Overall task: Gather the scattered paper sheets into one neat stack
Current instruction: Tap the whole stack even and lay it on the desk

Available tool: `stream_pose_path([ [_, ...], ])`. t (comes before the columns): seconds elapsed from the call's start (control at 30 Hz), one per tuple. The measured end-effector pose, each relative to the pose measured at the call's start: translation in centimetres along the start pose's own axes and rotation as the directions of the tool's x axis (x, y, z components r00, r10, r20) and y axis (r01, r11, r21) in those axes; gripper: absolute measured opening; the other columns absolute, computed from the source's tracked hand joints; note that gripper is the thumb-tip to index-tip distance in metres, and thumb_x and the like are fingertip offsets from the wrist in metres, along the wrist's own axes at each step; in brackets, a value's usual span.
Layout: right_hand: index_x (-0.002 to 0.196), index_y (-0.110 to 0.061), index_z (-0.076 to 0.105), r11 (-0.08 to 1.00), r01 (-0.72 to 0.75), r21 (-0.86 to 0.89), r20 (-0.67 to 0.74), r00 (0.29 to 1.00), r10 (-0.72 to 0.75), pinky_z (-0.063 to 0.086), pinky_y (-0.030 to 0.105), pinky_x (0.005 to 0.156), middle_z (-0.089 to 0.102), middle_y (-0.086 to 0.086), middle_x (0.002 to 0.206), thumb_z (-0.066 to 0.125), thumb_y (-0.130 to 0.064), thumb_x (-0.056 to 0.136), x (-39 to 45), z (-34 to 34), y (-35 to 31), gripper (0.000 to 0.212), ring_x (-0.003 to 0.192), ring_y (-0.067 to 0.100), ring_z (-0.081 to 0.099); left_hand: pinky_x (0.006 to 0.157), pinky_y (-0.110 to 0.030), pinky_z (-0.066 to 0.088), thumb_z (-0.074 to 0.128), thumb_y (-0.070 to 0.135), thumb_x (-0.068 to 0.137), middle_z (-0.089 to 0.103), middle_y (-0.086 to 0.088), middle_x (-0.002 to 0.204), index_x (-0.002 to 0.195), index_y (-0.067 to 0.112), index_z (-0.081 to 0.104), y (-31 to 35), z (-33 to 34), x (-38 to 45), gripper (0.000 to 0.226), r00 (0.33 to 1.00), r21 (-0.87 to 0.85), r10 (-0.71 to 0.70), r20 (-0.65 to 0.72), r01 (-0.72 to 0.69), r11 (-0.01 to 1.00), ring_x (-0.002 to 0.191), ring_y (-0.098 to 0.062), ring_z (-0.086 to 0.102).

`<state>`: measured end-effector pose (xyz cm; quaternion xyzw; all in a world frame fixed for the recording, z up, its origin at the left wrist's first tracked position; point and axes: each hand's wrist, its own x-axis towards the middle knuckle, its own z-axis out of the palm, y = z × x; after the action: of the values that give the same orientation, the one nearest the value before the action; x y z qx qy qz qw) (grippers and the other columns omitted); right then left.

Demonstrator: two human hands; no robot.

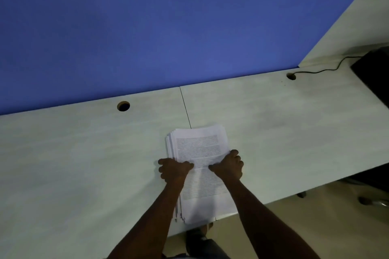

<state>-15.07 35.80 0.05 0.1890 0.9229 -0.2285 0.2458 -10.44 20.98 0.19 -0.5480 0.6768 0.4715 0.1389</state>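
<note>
An office: pale desk [84, 153] with cable holes [123, 106], a blue partition [147, 27], and a black cable [328, 69].

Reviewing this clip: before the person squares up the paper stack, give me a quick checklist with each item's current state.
1. All sheets gathered into one paper stack: ok, no loose sheets visible on the desk.
2. Left hand on the stack's left edge: ok.
3. Right hand on its right edge: ok.
4. Edges aligned: not ok, sheets fan out along the left side.
5. Stack fully on the desk: not ok, near end overhangs the edge.
6. Grip firmness: cannot tell.
</note>
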Motion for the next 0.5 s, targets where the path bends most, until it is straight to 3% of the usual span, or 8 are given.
stream_pose_path([
  [0.07, 0.138, -0.007, 0.034, 0.999, -0.033, -0.030, 0.028, 0.999, 0.034, 0.048, 0.053, 0.101, 0.044, 0.013, 0.139, 0.091, -0.039, 0.066, 0.4, -0.1, -0.4, 0.097, 0.133, 0.036, 0.045, 0.096, -0.043, 0.057, 0.100, 0.027, 0.057, 0.068, -0.022, 0.126, 0.129, -0.005, 0.060, -0.6, -0.6, 1.0, 0.088, 0.994, -0.064, 0.018, 0.109, -0.011, 0.998, 0.109, -0.035, 0.069],
  [0.13, 0.142, -0.008, 0.032, 0.997, -0.069, -0.043, 0.077, 0.994, 0.072, 0.045, 0.053, 0.104, 0.041, 0.013, 0.143, 0.094, -0.041, 0.065, 0.9, -0.3, -0.5, 0.105, 0.136, 0.036, 0.043, 0.093, -0.044, 0.059, 0.102, 0.041, 0.041, 0.075, -0.015, 0.116, 0.115, 0.005, 0.074, -1.1, -1.0, 1.7, 0.087, 0.984, -0.097, 0.034, 0.177, -0.017, 0.995, 0.099, -0.031, 0.072],
  [0.2, 0.144, -0.008, 0.029, 0.996, -0.091, -0.018, 0.100, 0.991, 0.092, 0.043, 0.055, 0.106, 0.040, 0.014, 0.144, 0.096, -0.040, 0.063, 1.6, -0.6, -0.3, 0.110, 0.138, 0.037, 0.041, 0.103, -0.045, 0.051, 0.095, 0.060, 0.018, 0.068, -0.007, 0.125, 0.119, 0.014, 0.070, -2.2, 0.0, 3.6, 0.114, 0.986, -0.027, 0.013, 0.168, -0.009, 1.000, 0.113, -0.031, 0.064],
  [0.23, 0.144, -0.007, 0.028, 0.995, -0.095, 0.003, 0.107, 0.990, 0.094, 0.043, 0.055, 0.106, 0.040, 0.014, 0.145, 0.097, -0.039, 0.063, 1.8, -0.6, -0.2, 0.111, 0.138, 0.037, 0.041, 0.106, -0.045, 0.047, 0.092, 0.060, 0.017, 0.063, -0.006, 0.129, 0.123, 0.015, 0.064, -2.3, 0.3, 3.9, 0.119, 0.986, 0.010, 0.005, 0.169, -0.007, 1.000, 0.121, -0.032, 0.058],
  [0.4, 0.141, -0.006, 0.029, 0.997, -0.057, 0.058, 0.117, 0.992, 0.049, 0.041, 0.052, 0.109, 0.042, 0.018, 0.143, 0.097, -0.037, 0.063, 2.1, -0.5, 1.0, 0.108, 0.137, 0.039, 0.043, 0.098, -0.046, 0.057, 0.099, 0.023, 0.033, 0.061, -0.011, 0.135, 0.141, 0.001, 0.042, -1.4, 0.0, 1.4, 0.124, 0.957, -0.304, 0.098, 0.275, -0.010, 0.953, 0.116, -0.030, 0.065],
  [0.43, 0.139, -0.005, 0.030, 0.996, -0.055, 0.075, 0.122, 0.991, 0.046, 0.042, 0.051, 0.110, 0.043, 0.018, 0.142, 0.097, -0.037, 0.062, 2.0, -0.5, 1.1, 0.107, 0.136, 0.039, 0.044, 0.095, -0.045, 0.059, 0.100, 0.020, 0.031, 0.065, -0.012, 0.133, 0.140, -0.001, 0.047, -1.7, -0.1, 1.6, 0.122, 0.945, -0.335, 0.109, 0.307, 0.000, 0.942, 0.112, -0.029, 0.068],
  [0.5, 0.136, -0.006, 0.037, 0.986, -0.076, 0.149, 0.152, 0.987, 0.053, 0.045, 0.050, 0.110, 0.045, 0.018, 0.139, 0.099, -0.038, 0.055, 2.1, -0.5, 1.3, 0.108, 0.133, 0.038, 0.047, 0.091, -0.046, 0.061, 0.096, 0.009, 0.034, 0.073, -0.014, 0.121, 0.127, 0.002, 0.066, -1.9, -0.8, 1.7, 0.098, 0.920, -0.345, 0.162, 0.358, -0.031, 0.938, 0.101, -0.029, 0.073],
])
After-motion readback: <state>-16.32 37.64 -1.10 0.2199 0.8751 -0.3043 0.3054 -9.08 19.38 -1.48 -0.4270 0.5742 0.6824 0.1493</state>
